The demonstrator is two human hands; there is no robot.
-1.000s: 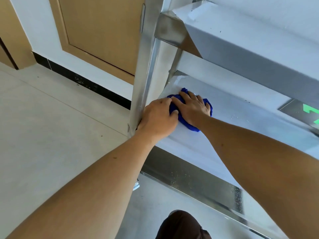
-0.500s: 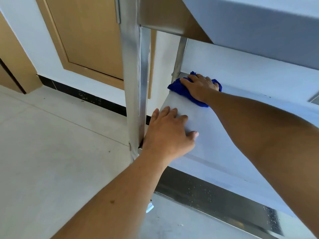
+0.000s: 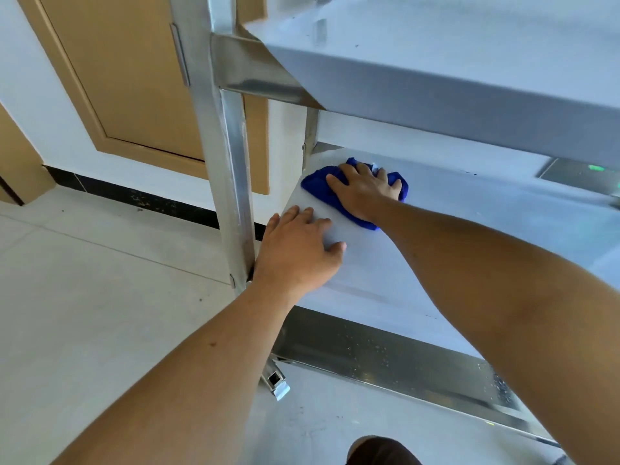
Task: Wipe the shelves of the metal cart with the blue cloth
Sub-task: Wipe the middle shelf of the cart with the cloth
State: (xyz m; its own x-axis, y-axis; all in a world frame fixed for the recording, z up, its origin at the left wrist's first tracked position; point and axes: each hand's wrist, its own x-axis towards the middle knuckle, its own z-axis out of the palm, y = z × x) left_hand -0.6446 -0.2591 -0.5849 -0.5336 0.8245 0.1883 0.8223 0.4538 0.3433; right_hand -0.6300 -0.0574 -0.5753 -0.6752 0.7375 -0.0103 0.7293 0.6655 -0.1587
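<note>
Since the earlier frames, the left hand (image 3: pixel 298 250) has released the blue cloth (image 3: pixel 355 189) and moved to the near corner of the lower shelf (image 3: pixel 419 263), while the right hand (image 3: pixel 365 189) has carried the cloth to the far corner. Nearest the camera, the left hand rests open and flat on the lower shelf, just beside the front upright post (image 3: pixel 228 162), gripping nothing. Beyond it, the right hand lies spread, palm down, on the bunched cloth and presses it against the shelf surface near the rear post (image 3: pixel 310 135). The cloth sits at the far left corner of this shelf. Above, the upper shelf (image 3: pixel 453 55) overhangs the work area. Judgement: wiping of the lower shelf is in progress at its left end; the span to the right appears to remain, and whether the upper shelf has been wiped cannot be determined.
</note>
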